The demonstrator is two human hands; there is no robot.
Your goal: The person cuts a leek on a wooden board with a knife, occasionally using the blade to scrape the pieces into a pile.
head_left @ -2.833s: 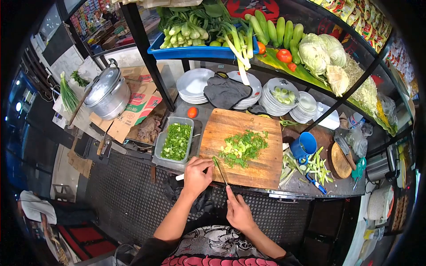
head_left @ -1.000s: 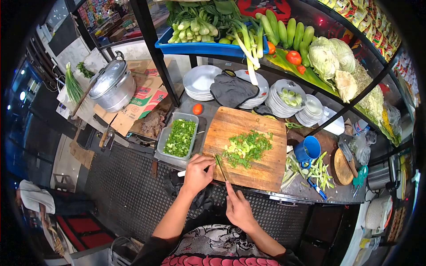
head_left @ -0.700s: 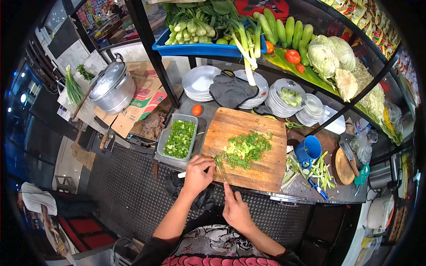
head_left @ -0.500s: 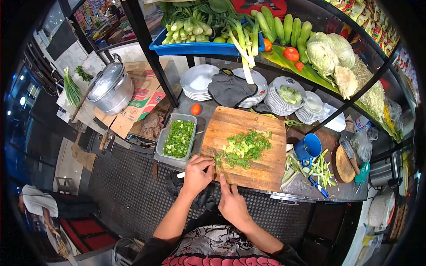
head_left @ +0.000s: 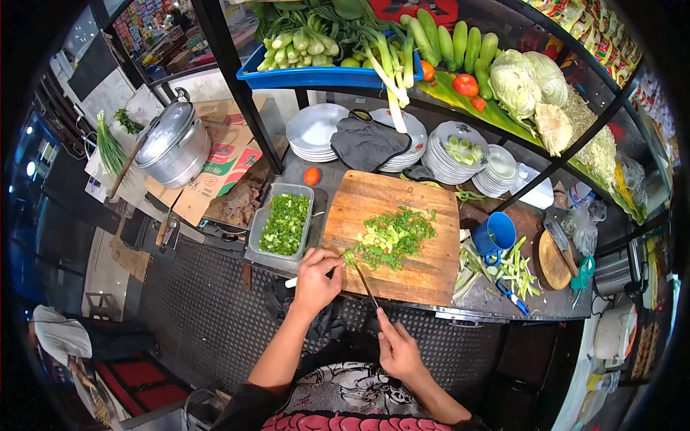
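Observation:
My left hand (head_left: 320, 276) is closed at the near left edge of a wooden cutting board (head_left: 338, 208), fingertips pinching the end of a green vegetable stalk (head_left: 349, 256). My right hand (head_left: 399, 348) grips a knife (head_left: 367, 286) below the board's front edge. Its narrow blade slants up and left over the board, with the tip close to the stalk. A heap of chopped greens (head_left: 395, 237), pale slices mixed with darker leaves, lies mid-board. Left of the board stands a clear plastic container (head_left: 309, 228) filled with chopped greens.
Behind the board are stacked plates (head_left: 310, 133), a dark cloth (head_left: 370, 144) and a tomato (head_left: 312, 176). On the right sit a blue mug (head_left: 496, 233), vegetable trimmings (head_left: 519, 271), a blue peeler (head_left: 514, 296) and a round wooden board (head_left: 553, 262). A blue tray (head_left: 323, 77) of vegetables is above.
My right hand has drawn the knife back toward my body and slightly right, so more of the blade shows. The left hand stays at the board's edge. The view has shifted slightly.

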